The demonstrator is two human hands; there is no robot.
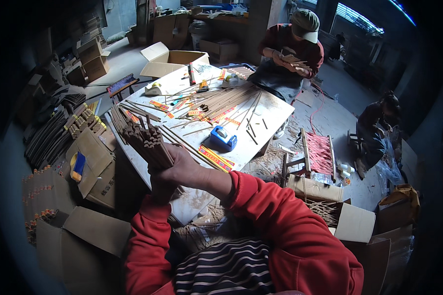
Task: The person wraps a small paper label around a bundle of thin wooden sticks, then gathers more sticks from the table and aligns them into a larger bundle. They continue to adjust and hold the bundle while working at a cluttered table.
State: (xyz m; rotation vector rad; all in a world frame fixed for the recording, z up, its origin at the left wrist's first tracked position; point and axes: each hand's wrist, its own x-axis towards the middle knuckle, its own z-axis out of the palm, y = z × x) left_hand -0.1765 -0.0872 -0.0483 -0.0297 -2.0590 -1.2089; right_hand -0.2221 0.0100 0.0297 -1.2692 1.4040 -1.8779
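Note:
A thick bundle of brown incense sticks is upright and tilted, gripped in both my hands above the near left edge of the table. My left hand is wrapped round its lower part, mostly hidden behind the other hand. My right hand closes round the bundle from the right, the wrist crossing over. Past the bundle, a loose pile of incense sticks covers the table's middle. Red and yellow paper labels lie near my right hand, close to a blue tape dispenser.
The white table stands before me. Across it, a person holds sticks; another person sits at far right. Open cardboard boxes are at my left, and a box is at my right. A red woven stool stands beyond it.

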